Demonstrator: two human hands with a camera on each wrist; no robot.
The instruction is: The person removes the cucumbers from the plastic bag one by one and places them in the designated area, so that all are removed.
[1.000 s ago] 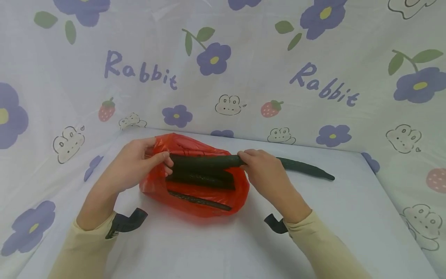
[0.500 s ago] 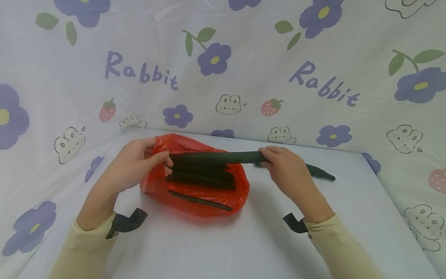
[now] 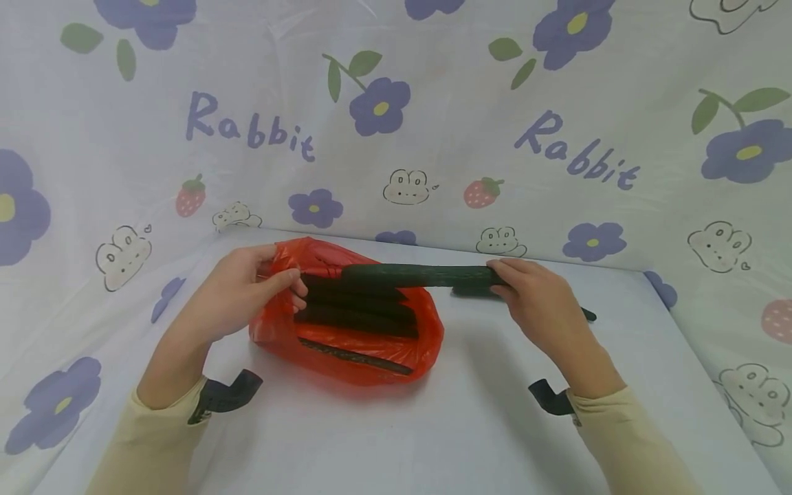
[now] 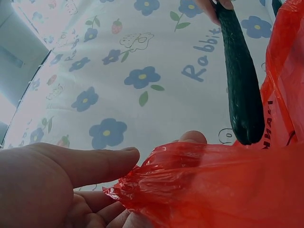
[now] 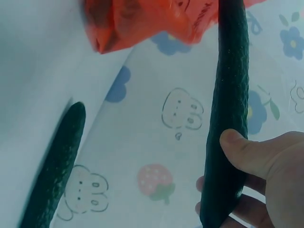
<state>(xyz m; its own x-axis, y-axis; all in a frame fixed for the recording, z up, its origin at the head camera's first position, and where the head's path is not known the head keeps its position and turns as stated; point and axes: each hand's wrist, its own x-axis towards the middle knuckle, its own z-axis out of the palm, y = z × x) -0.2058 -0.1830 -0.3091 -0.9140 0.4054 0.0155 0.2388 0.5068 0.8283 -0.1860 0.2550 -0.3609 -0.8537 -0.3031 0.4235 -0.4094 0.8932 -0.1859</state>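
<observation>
My right hand [image 3: 538, 302] grips a long dark green cucumber [image 3: 421, 275] near one end. The cucumber is level, its far end over the mouth of a red plastic bag [image 3: 346, 368]. In the right wrist view, thumb and fingers wrap around this cucumber [image 5: 228, 95]. My left hand [image 3: 247, 292] pinches the bag's left edge; the left wrist view shows the gathered red plastic [image 4: 142, 180] between thumb and fingers. Inside the bag lie several more cucumbers [image 3: 365, 316]. Another cucumber [image 5: 59, 166] lies on the table behind my right hand, mostly hidden in the head view.
The white-covered table [image 3: 396, 440] reaches back to a white cloth backdrop [image 3: 433, 137] printed with flowers and rabbits. Dark curved pieces [image 3: 232, 392] stick out from both wrists.
My right hand has moved to the right, drawing the cucumber along so its left end has left my left hand's side. The left hand and bag have stayed in place.
</observation>
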